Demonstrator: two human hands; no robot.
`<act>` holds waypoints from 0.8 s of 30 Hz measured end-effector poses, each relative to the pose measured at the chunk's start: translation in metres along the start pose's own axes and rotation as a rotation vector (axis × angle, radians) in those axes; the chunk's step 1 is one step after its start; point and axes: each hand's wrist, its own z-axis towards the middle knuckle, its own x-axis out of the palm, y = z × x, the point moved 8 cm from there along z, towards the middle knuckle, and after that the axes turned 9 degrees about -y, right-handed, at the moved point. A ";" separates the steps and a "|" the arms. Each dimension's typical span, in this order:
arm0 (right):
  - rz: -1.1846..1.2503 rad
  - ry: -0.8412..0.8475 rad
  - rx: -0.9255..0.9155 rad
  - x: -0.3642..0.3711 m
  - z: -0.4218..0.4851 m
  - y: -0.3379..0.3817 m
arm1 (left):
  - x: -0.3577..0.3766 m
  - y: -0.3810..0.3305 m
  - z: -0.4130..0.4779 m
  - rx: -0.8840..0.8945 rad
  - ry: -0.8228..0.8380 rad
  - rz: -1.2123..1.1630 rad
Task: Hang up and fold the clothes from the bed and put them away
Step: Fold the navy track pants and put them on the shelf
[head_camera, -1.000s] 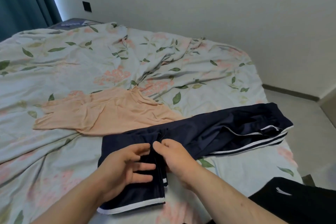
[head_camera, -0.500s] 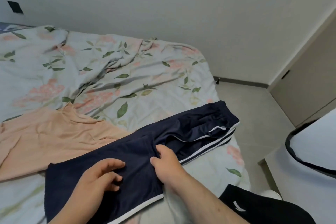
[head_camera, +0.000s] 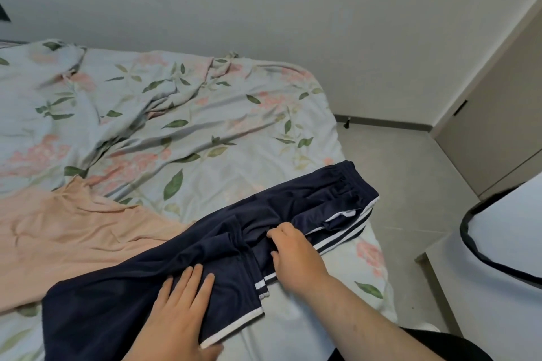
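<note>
The dark blue pants point(head_camera: 123, 305) lie across the bed point(head_camera: 205, 114) at 6 o'clock. The left hand point(head_camera: 179, 311) presses flat on them, fingers straight. The right hand point(head_camera: 296, 258), at 4 o'clock, curls its fingers into the cloth, maybe pinching a fold. A peach top point(head_camera: 73, 237) lies at 9 o'clock.

Trousers point(head_camera: 211, 246) are showing navy with white side stripes and hem edging. Garment point(head_camera: 67, 243) is showing plain peach. Bedsheet point(head_camera: 223, 114) is showing pale blue, green leaves, pink blossoms.
</note>
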 end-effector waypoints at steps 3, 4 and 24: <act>-0.036 -0.105 -0.014 0.001 -0.005 -0.003 | -0.013 0.023 -0.008 -0.040 -0.162 -0.032; -0.044 -0.136 -0.007 0.000 -0.005 -0.004 | -0.017 0.032 -0.010 -0.064 -0.222 -0.042; -0.238 -0.013 -0.101 -0.014 -0.001 -0.027 | -0.005 0.047 -0.017 -0.185 -0.114 0.091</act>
